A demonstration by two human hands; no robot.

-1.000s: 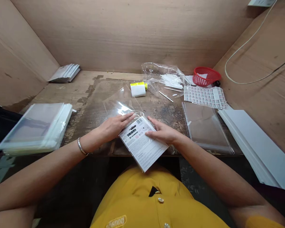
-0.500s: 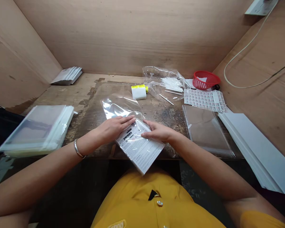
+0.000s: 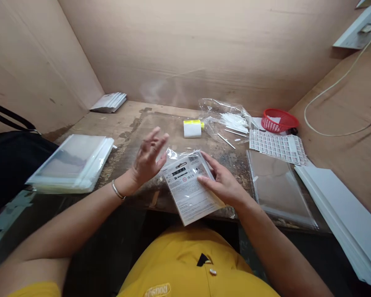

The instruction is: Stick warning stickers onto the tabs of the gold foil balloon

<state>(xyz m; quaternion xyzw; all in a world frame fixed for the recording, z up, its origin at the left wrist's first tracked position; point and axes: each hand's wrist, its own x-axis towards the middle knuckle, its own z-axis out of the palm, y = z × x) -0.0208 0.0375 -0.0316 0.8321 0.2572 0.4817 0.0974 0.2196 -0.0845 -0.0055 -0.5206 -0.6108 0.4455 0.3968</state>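
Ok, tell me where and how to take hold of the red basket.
Best pinched, I think, at the near-left rim: come from above, thumb outside, fingers inside. The red basket stands open side up with a thin, raised edge there, while a dark item and the side wall lie towards its right.

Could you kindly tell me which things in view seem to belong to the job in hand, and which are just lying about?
Likely in use:
- printed card, held by the right hand
- clear film over it
- perhaps the clear sleeves

Probably just lying about:
- red basket
- white sticks
- black bag
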